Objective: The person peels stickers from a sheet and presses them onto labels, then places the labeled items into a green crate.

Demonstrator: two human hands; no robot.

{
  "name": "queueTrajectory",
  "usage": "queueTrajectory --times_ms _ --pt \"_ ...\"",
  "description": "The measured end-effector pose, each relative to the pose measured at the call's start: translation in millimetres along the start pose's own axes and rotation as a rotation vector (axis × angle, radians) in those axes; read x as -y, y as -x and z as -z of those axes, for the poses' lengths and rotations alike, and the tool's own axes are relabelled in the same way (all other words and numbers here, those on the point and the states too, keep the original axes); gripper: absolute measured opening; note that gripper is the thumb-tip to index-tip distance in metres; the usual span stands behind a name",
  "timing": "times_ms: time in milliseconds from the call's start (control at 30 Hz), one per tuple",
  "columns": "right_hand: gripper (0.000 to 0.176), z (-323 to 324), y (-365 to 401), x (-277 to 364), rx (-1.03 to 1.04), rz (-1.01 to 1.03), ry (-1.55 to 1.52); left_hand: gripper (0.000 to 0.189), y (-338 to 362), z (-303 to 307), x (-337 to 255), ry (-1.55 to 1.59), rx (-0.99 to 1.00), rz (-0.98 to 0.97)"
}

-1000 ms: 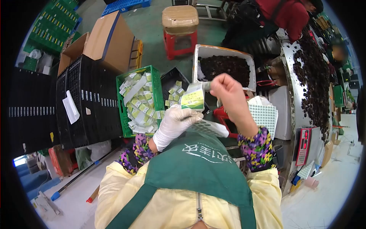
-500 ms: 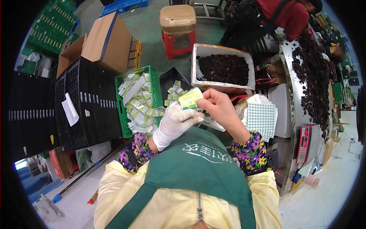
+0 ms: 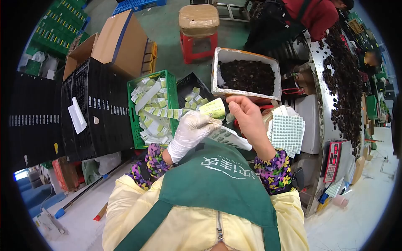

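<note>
My left hand [image 3: 189,133], in a white glove, grips a yellow-green printed label [image 3: 212,109] by its lower edge. Below the same hand hangs a sheet of small stickers [image 3: 229,138], with a white margin and dark green prints. A strip of green-and-white labels [image 3: 165,112] runs from the green crate [image 3: 172,94] toward the glove. Just right of the label is my bare right hand [image 3: 250,121], its fingers curled and thumb near the forefinger. Whether anything tiny sits between those fingertips is hidden.
A foam box [image 3: 215,71] of dark pieces stands ahead, beside a black crate [image 3: 193,81] holding small labelled packets. Sticker sheets [image 3: 287,131] lie to the right. A red scale [image 3: 333,161] stands by the long table [image 3: 320,79]. Black crates [image 3: 90,104] stand left. A person [image 3: 295,19] bends nearby.
My right hand has come off the yellow-green label and shifted slightly right. The sticker sheet beneath my left hand shows more fully. The label strip now reaches up to the glove.
</note>
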State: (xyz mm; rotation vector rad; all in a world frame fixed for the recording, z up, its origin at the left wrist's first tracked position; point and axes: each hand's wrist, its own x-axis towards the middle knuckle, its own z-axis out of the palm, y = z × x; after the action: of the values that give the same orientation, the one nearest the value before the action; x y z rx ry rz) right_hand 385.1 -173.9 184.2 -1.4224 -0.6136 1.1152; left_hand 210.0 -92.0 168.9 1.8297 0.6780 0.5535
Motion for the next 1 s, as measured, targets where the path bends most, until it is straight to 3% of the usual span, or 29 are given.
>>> queueTrajectory --times_ms 33,100,233,300,400,633,733,900,1000 --pt "0.022 3 -2 -3 -0.002 0.002 -0.001 0.015 -1 1 -2 0.0 0.002 -0.002" --pt "0.017 10 -7 -8 0.112 -0.175 0.17 0.015 -4 3 -3 -0.108 0.011 -0.188" --pt "0.018 7 -5 -2 0.18 -0.059 0.022 0.017 -4 5 -5 -0.1 0.178 -0.148" --pt "0.016 10 -14 -9 0.136 -0.034 -0.043 0.019 -7 7 -11 -0.149 0.051 -0.339" --pt "0.012 13 -17 -5 -0.034 -0.121 -0.113 0.025 2 20 -10 -0.243 0.003 -0.325" --pt "0.014 16 -19 -3 -0.105 -0.217 -0.257 0.025 16 31 -16 -0.211 -0.006 -0.402" --pt "0.014 17 -21 -1 -0.13 -0.195 -0.277 0.02 21 32 -12 -0.066 -0.01 -0.336" --pt "0.015 25 -24 5 -0.198 -0.094 -0.228 0.016 27 34 -16 -0.127 0.043 -0.441" --pt "0.016 22 -21 14 -0.175 -0.081 -0.213 0.014 25 27 -8 -0.1 0.003 -0.294"
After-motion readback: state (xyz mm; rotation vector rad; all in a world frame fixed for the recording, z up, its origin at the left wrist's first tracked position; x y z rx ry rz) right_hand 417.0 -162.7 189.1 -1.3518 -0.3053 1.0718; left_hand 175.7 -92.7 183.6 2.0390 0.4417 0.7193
